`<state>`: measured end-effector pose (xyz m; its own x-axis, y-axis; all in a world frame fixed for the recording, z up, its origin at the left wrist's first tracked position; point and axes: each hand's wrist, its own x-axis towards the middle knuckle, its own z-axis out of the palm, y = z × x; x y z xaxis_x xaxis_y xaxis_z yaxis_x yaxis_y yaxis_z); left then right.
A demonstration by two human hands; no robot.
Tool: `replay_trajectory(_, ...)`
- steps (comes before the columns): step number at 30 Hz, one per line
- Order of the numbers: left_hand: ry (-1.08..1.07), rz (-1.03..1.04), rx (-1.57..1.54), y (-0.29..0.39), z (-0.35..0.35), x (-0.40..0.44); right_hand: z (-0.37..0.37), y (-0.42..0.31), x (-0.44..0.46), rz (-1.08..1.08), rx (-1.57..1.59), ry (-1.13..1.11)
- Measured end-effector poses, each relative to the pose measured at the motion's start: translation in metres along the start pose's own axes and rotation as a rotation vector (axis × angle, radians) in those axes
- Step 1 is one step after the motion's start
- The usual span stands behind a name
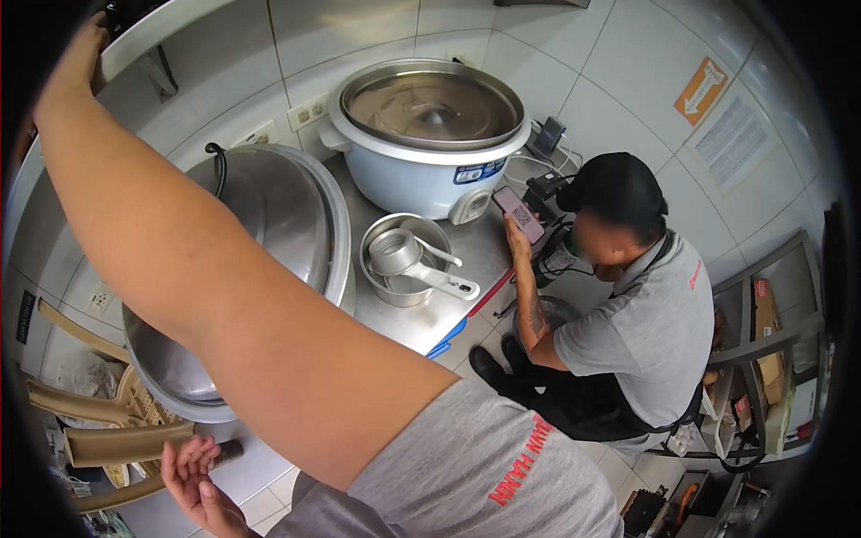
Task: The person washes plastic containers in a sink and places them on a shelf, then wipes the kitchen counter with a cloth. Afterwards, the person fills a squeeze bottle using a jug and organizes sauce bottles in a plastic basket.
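Note:
My right arm stretches across the view to the upper left. Its hand (82, 56) is at a pale shelf edge (148, 31); dark shadow hides most of its fingers. Low at the left, my left hand (202, 489) is half curled with the fingers apart and nothing in it. Just behind it is a dark, short cylindrical end (229, 453). Under my right arm stands a big round pot with a domed steel lid (278, 193), partly covered by the arm. A steel bowl (395, 291) holds a small metal cup (393, 251) and a white-handled scoop (444, 281).
A large light-blue rice cooker (404, 175) with a steel lid stands on the steel counter (475, 247). At the right a capped person (637, 296) holds a phone (518, 215). Loaded shelving (762, 345) is far right. Tan plastic racks (130, 439) are at the left.

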<state>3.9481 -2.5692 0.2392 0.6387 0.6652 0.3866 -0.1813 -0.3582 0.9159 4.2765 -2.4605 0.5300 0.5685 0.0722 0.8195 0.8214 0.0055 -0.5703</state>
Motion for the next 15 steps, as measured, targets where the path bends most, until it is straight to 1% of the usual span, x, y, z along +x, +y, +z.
replay_trajectory(15, 0.035, 0.015, 0.017, -0.020, -0.016, 0.002, 0.006, -0.002, -0.004, 0.010, -0.036, 0.001)
